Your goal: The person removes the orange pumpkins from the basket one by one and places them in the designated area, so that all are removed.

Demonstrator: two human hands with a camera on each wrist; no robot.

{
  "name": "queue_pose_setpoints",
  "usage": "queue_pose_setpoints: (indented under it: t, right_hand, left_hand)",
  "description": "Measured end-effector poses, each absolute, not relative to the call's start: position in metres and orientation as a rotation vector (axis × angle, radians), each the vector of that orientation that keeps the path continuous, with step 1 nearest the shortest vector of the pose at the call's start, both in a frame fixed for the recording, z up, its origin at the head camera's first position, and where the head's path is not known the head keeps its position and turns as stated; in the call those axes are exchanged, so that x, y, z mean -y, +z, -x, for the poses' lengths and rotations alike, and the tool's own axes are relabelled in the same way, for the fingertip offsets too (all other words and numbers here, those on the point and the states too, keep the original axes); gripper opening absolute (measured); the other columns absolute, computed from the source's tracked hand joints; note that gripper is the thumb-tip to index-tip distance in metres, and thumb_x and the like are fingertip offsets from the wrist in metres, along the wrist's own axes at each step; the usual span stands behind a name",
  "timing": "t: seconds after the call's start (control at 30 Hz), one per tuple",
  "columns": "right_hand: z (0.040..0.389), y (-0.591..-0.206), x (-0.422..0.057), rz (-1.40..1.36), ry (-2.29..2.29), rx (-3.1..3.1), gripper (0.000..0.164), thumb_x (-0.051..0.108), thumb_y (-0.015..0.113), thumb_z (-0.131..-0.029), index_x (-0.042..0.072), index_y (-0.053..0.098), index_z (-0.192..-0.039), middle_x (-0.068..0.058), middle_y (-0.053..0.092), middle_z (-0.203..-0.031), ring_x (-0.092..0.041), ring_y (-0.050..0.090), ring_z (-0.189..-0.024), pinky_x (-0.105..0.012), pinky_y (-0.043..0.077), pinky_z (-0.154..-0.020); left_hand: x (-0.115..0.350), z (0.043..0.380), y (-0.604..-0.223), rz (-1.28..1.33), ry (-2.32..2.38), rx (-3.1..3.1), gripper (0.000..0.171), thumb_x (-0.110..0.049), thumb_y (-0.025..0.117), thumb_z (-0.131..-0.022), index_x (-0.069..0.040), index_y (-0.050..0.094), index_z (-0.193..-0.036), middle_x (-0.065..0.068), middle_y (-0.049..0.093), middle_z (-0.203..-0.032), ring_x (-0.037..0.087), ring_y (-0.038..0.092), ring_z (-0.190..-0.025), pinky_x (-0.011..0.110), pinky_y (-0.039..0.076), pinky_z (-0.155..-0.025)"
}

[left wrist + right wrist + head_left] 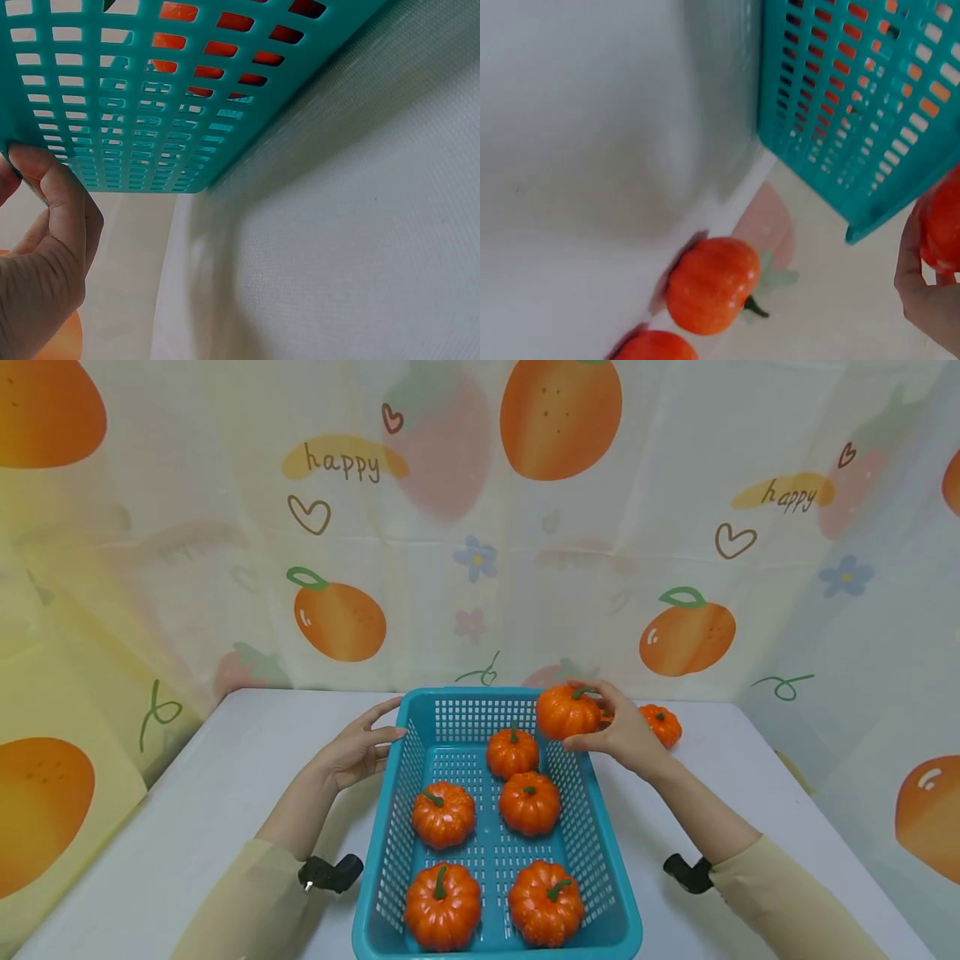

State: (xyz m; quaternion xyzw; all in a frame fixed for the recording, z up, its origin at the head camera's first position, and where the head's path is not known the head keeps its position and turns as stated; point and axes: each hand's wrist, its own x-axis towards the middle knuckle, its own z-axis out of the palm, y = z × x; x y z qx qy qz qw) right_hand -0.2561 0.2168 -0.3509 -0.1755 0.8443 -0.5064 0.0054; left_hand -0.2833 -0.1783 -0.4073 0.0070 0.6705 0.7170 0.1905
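My left hand [360, 750] pinches the left rim of a turquoise plastic basket [472, 692], thumb on the rim and fingers outside; the left wrist view shows the same hold. Above the basket's far right corner, my right hand [617, 733] grips a glossy orange toy pumpkin [567, 712] with a green stem. Several similar pumpkins sit inside: one pumpkin [513, 752] toward the back, one [529, 803] just in front of it, one [443, 815] at left, and a front pair, left pumpkin [442, 907] and right pumpkin [546, 903].
On the white table [750, 793], right of the basket, lies a pumpkin [663, 725]; another beside it is mostly hidden by my right hand. In the right wrist view both pumpkins [712, 285] show. A fruit-printed curtain [480, 602] hangs behind the table.
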Motion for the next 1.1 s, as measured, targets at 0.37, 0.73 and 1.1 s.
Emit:
queue_pose_setpoints:
  t: [0.37, 0.73, 1.1]
  right_hand:
    - [0.270, -0.345, -0.262, 0.220, -1.713, -2.847, 0.072, 0.025, 0.078, -0.084, 0.012, 0.043, -0.146, -0.011, 0.042, -0.151, -0.035, 0.044, -0.134, -0.006, 0.049, -0.080]
    - [0.284, -0.353, -0.305, -0.224, -1.709, -2.956, 0.071, 0.035, 0.076, -0.086, 0.013, 0.042, -0.145, -0.009, 0.040, -0.149, -0.024, 0.042, -0.123, -0.017, 0.048, -0.084]
    - [0.294, -0.360, -0.326, -0.511, -1.794, -2.901, 0.075, 0.036, 0.073, -0.088, 0.016, 0.037, -0.150, -0.010, 0.031, -0.159, -0.025, 0.039, -0.132, -0.043, 0.042, -0.117]
  left_hand:
    - [0.178, 0.284, -0.406, -0.032, 2.026, -1.861, 0.074, -0.019, 0.062, -0.097, -0.027, 0.020, -0.158, -0.004, 0.062, -0.113, 0.015, 0.070, -0.096, 0.030, 0.062, -0.082]
    - [0.178, 0.283, -0.407, -0.037, 2.030, -1.865, 0.074, -0.019, 0.062, -0.097, -0.027, 0.020, -0.158, -0.006, 0.063, -0.112, 0.014, 0.071, -0.095, 0.030, 0.062, -0.082]
    - [0.179, 0.285, -0.408, -0.050, 2.025, -1.858, 0.074, -0.021, 0.062, -0.097, -0.028, 0.020, -0.158, -0.006, 0.063, -0.113, 0.013, 0.071, -0.095, 0.028, 0.062, -0.083]
